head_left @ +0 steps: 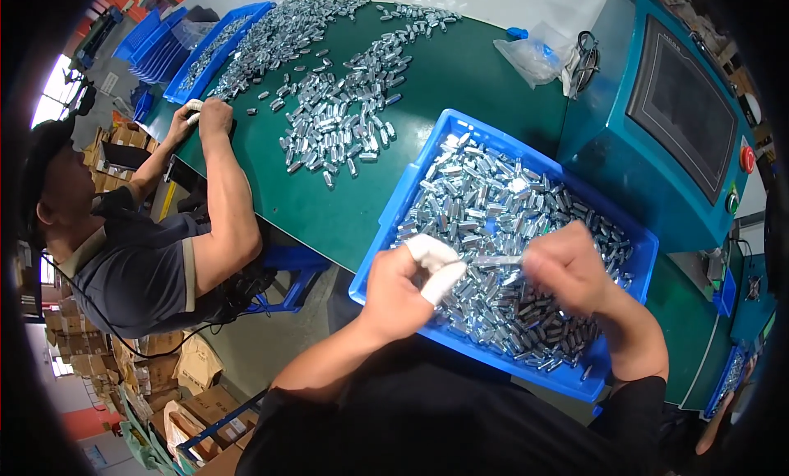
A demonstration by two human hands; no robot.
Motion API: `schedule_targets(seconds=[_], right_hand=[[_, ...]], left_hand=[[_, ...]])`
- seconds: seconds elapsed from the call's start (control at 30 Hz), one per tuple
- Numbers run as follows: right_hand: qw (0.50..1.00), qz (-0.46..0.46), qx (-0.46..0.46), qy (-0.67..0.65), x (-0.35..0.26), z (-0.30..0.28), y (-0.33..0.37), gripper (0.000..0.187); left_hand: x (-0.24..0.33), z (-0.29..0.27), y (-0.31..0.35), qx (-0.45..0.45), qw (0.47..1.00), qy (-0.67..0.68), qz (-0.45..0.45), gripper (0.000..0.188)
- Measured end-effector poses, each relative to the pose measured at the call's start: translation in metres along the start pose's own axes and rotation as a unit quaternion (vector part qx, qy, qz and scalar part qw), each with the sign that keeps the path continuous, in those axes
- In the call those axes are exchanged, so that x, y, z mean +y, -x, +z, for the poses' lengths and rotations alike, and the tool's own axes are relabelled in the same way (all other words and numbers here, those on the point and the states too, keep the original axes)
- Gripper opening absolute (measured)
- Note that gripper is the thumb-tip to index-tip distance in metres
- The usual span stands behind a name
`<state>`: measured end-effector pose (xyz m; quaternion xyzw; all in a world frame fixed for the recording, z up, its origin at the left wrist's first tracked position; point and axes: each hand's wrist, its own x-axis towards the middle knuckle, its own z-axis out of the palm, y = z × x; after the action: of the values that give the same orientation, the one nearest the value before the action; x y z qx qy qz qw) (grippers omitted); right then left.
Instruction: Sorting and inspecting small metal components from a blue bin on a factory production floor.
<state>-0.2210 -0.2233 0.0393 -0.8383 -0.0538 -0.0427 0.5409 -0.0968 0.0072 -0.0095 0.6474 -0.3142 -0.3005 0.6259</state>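
Observation:
My left hand (pixel 404 287) has white finger covers on its thumb and index finger. Their tips pinch together above a blue tray (pixel 380 254), and what lies between them is too small to make out. A slim silvery metal piece (pixel 498 261) runs from beside those tips to my right hand (pixel 571 269). That hand is a closed fist, blurred by motion, and appears to grip the piece's right end. Below both hands the tray is heaped with short six-sided metal pieces (pixel 477 198).
Loose metal pieces (pixel 337 118) are spread over the green tabletop (pixel 308 209). At left a co-worker (pixel 136 254) handles something beside a narrow blue tray (pixel 175 90). A teal machine (pixel 604 139) with a dark screen stands at right, near a plastic bag (pixel 534 58). Cardboard boxes (pixel 218 410) lie lower left.

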Motion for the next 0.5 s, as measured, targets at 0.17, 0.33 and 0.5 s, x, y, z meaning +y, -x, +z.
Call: schedule_targets(seconds=[0.17, 0.33, 0.5], right_hand=[[0.981, 0.113, 0.106, -0.116, -0.003, 0.000, -0.003, 0.045], [0.991, 0.059, 0.098, -0.065, 0.001, 0.008, -0.002, 0.044], [0.996, 0.035, 0.081, -0.022, 0.003, 0.015, -0.006, 0.042]], left_hand=[[0.016, 0.007, -0.008, 0.031, 0.998, -0.017, 0.050, 0.030], [0.009, -0.046, -0.023, 0.214, 0.948, -0.210, 0.104, 0.016], [-0.024, -0.114, -0.058, 0.291, 0.851, -0.436, -0.032, 0.026]])
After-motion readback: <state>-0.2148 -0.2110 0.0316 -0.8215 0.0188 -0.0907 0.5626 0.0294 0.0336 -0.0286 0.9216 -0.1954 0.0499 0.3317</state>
